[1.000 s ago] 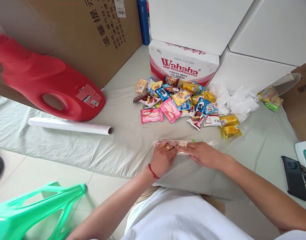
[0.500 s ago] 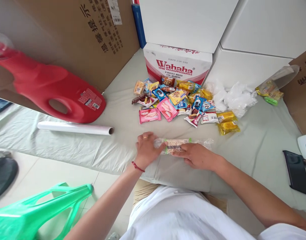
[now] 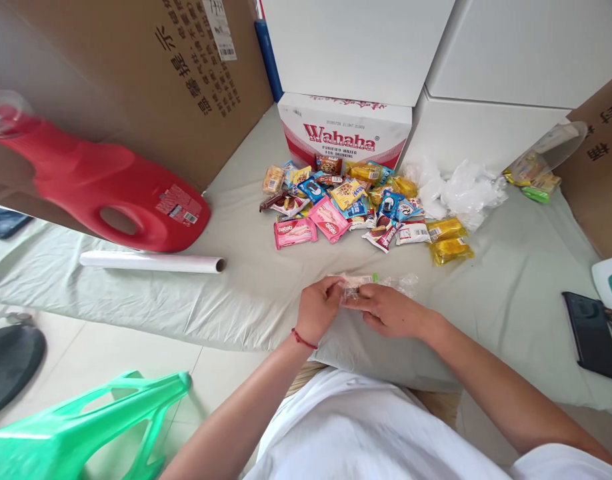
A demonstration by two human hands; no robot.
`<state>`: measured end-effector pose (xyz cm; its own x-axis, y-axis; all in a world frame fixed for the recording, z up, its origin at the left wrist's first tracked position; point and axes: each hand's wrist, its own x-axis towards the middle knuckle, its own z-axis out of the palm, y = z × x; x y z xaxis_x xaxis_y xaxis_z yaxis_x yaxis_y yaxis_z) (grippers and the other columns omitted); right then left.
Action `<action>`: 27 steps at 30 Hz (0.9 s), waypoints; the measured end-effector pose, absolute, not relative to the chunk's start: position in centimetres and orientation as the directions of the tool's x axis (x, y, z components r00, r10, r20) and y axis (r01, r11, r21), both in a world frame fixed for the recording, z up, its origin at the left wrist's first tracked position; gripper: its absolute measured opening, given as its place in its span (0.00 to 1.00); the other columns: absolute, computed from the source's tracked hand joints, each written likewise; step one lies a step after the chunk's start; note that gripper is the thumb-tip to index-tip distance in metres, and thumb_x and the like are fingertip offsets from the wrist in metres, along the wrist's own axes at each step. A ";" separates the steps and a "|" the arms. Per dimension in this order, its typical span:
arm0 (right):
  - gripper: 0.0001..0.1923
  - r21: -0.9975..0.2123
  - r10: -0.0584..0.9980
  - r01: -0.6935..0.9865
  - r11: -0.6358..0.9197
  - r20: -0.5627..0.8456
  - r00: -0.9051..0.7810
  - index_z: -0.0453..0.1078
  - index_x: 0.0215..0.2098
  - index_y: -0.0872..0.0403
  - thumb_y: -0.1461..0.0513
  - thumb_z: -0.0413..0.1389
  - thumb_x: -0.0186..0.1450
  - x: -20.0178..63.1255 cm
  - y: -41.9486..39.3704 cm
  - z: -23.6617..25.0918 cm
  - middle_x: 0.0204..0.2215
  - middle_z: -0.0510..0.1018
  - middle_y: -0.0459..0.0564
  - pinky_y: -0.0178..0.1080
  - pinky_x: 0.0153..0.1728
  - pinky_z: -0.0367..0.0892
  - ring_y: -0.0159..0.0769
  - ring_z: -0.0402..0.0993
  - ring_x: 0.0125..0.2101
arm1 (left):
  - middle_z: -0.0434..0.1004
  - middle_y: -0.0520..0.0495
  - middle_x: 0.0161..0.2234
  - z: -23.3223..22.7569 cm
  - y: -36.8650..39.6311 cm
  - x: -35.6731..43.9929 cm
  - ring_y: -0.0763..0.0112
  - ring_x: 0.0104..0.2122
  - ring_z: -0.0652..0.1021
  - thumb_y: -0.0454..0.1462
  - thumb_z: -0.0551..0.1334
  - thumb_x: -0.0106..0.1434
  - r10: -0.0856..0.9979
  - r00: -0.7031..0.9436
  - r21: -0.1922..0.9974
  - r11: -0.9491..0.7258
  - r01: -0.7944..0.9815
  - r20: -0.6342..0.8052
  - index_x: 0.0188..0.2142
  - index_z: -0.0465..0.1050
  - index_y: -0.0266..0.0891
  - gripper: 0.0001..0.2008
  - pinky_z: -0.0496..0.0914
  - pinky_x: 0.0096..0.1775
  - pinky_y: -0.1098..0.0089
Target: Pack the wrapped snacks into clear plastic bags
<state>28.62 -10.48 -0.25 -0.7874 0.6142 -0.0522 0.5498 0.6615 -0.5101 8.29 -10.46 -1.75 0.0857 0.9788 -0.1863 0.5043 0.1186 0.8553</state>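
Observation:
A clear-wrapped snack packet (image 3: 362, 281) with pale food, green strips and loose film at its right end lies flat on the sheet close to me. My left hand (image 3: 320, 305), a red string bracelet at its wrist, pinches the packet's left end between thumb and fingers. Across the packet's middle my right hand (image 3: 389, 308) bends its fingers over the wrapper and holds it down. Beyond both hands is a pile of small wrapped snacks: pink wafer packs (image 3: 295, 233), blue packets (image 3: 315, 189) and yellow packets (image 3: 451, 251) among them.
Behind the pile stands a Wahaba-style white and red water carton (image 3: 346, 130). A red detergent bottle (image 3: 116, 187) and a white tube (image 3: 151, 262) lie left. Crumpled clear plastic (image 3: 473, 190) and a black phone (image 3: 593, 333) are right. A green plastic stool (image 3: 86, 427) stands lower left.
My left hand has moved right along the packet and closed from lying over its left end into a pinch. The left film is folded inward; my right hand stays on the packet.

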 end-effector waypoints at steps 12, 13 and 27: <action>0.17 -0.764 0.856 0.520 0.382 0.079 -0.512 0.76 0.54 0.49 0.56 0.48 0.76 32.3 -11.7 2.2 0.41 0.81 0.52 0.42 0.46 0.70 0.40 0.75 0.41 | 0.70 0.39 0.46 -2.6 -9.7 9.1 0.45 0.53 0.69 0.45 0.75 0.49 0.977 -0.155 0.650 0.213 0.729 -0.146 0.41 0.73 0.40 0.23 0.66 0.55 0.49; 0.17 -0.729 0.915 0.595 0.339 0.108 -0.389 0.74 0.56 0.49 0.56 0.49 0.75 32.8 -11.2 2.5 0.44 0.81 0.53 0.43 0.47 0.69 0.42 0.75 0.44 | 0.71 0.41 0.46 -2.5 -9.8 9.2 0.46 0.53 0.70 0.44 0.74 0.49 0.979 -0.147 0.664 0.203 0.720 -0.140 0.41 0.72 0.41 0.22 0.66 0.54 0.50; 0.13 -0.728 0.988 0.683 0.057 -0.055 -0.141 0.76 0.41 0.51 0.59 0.49 0.71 30.9 -13.1 -1.8 0.35 0.74 0.51 0.37 0.38 0.67 0.38 0.73 0.35 | 0.69 0.44 0.41 -2.3 -11.7 12.5 0.62 0.39 0.73 0.29 0.60 0.62 0.903 0.104 0.618 -0.366 0.696 0.418 0.55 0.64 0.41 0.21 0.69 0.42 0.62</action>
<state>30.87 -13.14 -1.82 -0.1411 0.9885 -0.0553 0.6833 0.0568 -0.7279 12.50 -11.69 -2.32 0.1043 0.9025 0.4178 0.6959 -0.3664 0.6176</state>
